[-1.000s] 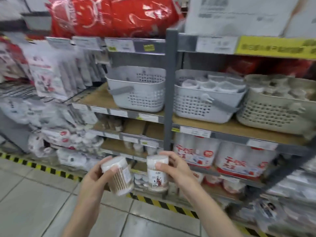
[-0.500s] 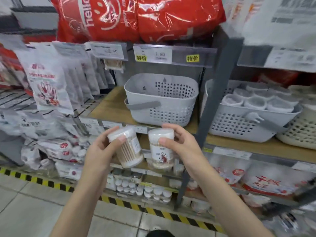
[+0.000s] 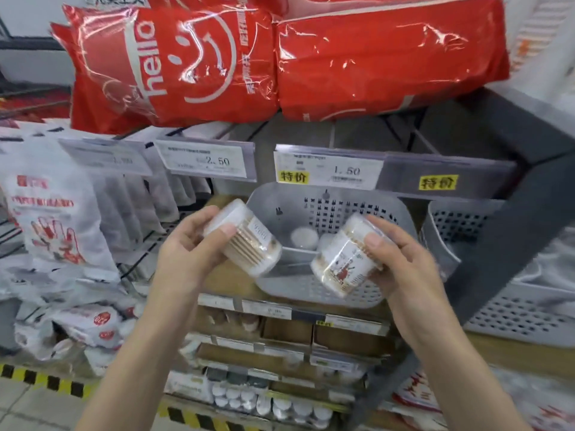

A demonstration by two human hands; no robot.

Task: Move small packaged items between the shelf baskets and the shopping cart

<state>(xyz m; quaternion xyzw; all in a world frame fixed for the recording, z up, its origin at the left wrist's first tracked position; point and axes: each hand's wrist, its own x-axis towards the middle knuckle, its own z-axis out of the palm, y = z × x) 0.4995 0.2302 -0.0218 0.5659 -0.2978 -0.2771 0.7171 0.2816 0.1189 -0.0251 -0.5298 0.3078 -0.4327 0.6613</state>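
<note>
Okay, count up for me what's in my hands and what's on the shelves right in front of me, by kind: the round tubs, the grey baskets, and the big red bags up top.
Round tubs held: 2, one in the left hand, one in the right hand
Round tubs in the basket: at least 1
Grey baskets: 2
Big red bags: 2
Total: 7

Two bare forearms enter from six o'clock, no sleeves, watches or rings showing. The left hand [image 3: 189, 253] and right hand [image 3: 404, 269] have short, unpainted nails.
</note>
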